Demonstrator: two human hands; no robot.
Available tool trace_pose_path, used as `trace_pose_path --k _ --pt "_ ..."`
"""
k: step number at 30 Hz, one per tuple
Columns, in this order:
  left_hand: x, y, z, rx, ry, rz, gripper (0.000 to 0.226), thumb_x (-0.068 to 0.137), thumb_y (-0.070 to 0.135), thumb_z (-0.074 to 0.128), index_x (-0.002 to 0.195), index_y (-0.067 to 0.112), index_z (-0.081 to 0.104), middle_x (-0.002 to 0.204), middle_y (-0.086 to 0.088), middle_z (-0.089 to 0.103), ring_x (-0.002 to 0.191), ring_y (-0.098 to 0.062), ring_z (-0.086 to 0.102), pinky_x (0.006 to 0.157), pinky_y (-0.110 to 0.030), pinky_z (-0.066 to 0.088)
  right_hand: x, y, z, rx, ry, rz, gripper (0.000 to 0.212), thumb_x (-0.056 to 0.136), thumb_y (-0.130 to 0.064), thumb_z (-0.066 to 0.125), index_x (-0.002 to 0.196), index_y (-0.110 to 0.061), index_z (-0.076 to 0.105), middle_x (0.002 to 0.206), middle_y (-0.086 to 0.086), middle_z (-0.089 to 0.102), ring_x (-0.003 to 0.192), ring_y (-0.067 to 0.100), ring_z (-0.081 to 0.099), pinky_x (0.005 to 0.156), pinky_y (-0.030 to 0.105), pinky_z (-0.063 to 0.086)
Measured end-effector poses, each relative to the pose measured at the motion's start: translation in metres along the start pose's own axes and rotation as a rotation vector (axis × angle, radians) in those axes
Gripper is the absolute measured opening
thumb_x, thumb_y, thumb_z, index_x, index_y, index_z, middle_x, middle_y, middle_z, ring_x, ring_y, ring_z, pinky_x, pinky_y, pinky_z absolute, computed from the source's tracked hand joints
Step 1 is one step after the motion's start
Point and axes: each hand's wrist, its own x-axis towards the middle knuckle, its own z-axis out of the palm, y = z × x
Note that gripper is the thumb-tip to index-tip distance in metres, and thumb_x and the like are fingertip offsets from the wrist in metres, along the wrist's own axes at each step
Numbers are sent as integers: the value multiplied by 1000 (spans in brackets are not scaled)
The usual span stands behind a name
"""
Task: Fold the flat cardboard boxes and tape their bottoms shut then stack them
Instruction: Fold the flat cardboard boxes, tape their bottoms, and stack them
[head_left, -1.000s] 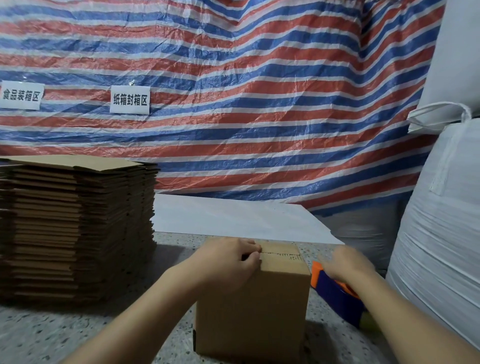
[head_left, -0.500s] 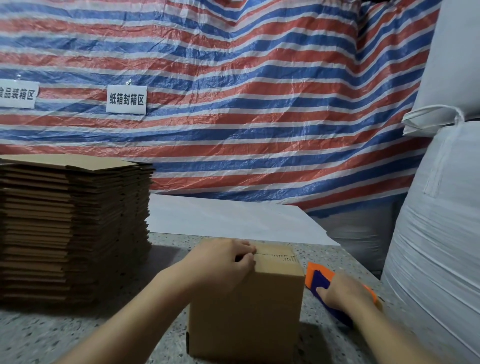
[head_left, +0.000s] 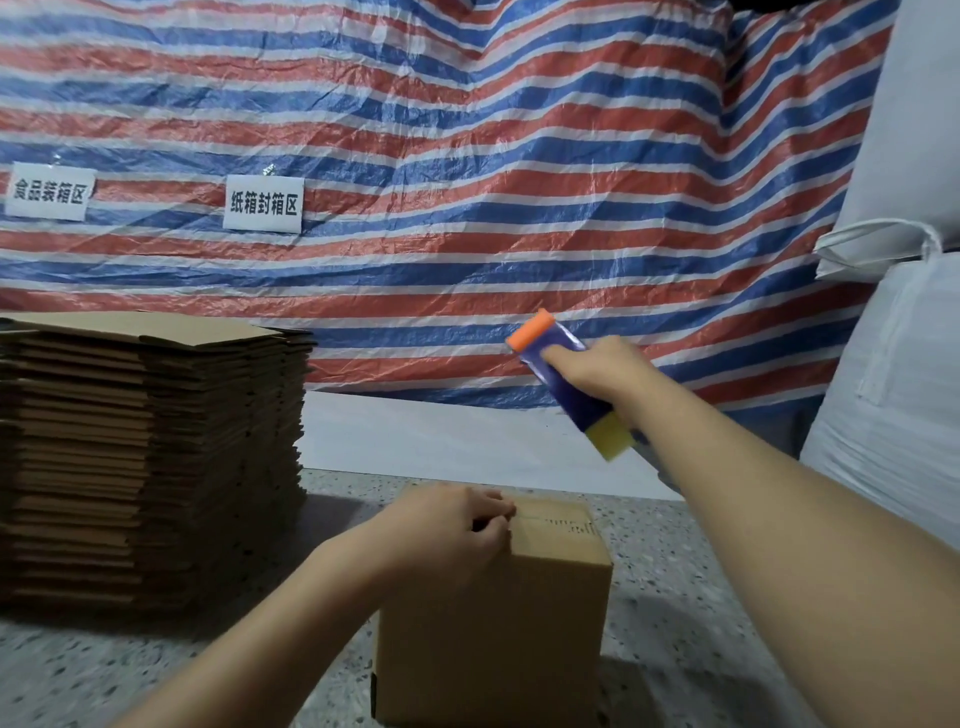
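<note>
Evidently mid-seal. The folded box (head_left: 493, 613) stands on the speckled surface (head_left: 675, 597) close to its near edge, flaps upward, presumably bottom-side up so the seam can be taped.

Left hand (head_left: 457, 525): lies on the box top, fingers curled over the flap seam and pressing down. Likely purpose: hold the flaps closed and flush, keep the box from sliding when tape goes on. Forearm comes in low from the near edge, wrist about level with the box top.

Right hand (head_left: 597, 371): raised well above and beyond the box, towards the surface's far right. Its grip is closed round the tape dispenser (head_left: 566, 384), a blue body with an orange end pointing up and left and a yellow part at the lower end. The dispenser is tilted and blurred; no tape strand visible. Arm stretched forward, elbow low, wrist cocked.

Stack of flat cardboard boxes (head_left: 150, 457) sits towards the surface's left edge, tall, within reach for the next one. A white sheet (head_left: 441, 436) lies along the far edge. Striped tarp (head_left: 467, 156) behind, with two paper signs (head_left: 262, 203). White sacks (head_left: 893, 389) off the right edge.
</note>
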Motion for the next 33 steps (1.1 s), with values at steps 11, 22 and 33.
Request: trace_pose_path --k 11,22,33 --pt "-4 -7 -11 -139 -29 11 38 100 33 44 135 42 54 137 16 57 120 -9 52 98 -25 41 -30 -32 -15 197 -621 56 49 85 -61 69 106 -16 68 83 7 76 61 14 69 57 25 57" --pt "0 -17 -9 -904 163 -196 33 101 21 40 102 27 73 107 15 72 105 0 64 99 -30 50 -24 -10 -29 166 -723 106 65 65 -60 74 106 -10 68 81 8 76 55 13 66 50 23 53" --pt "11 -19 -29 -1393 305 -445 43 102 35 43 78 6 65 88 -14 76 83 -24 73 74 -34 54 -24 -10 -27 78 -763 39 74 57 -65 74 106 -10 67 79 6 76 56 12 67 51 23 53"
